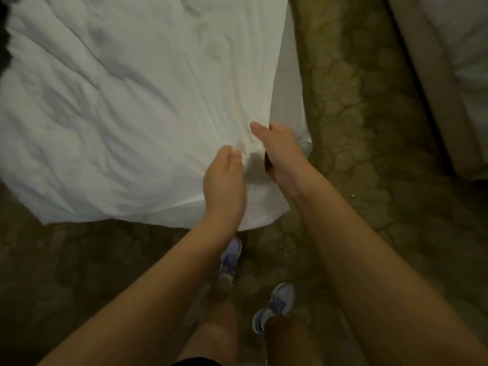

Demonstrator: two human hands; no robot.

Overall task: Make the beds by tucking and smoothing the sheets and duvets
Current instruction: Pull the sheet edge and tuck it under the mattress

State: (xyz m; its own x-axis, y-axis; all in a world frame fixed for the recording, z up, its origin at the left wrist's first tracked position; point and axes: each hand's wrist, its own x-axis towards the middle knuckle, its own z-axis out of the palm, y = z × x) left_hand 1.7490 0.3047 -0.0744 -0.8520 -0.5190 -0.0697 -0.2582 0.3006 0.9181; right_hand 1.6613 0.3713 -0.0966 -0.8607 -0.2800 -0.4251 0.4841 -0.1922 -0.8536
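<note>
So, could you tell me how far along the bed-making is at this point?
Done: the duvet is spread out. In hand: the left hand and right hand grip its near corner. Left: creases across the top need smoothing, and the corner looks untucked.

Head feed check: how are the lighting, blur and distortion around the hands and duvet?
Head view: dim, yellowish light, no glare; the duvet is brightest, its creases softly shadowed; the carpet is dark and murky; the whole frame is soft, the left hand most blurred at its fingertips; a small shadow lies beside the right hand; slight wide-angle bend at the edges.
</note>
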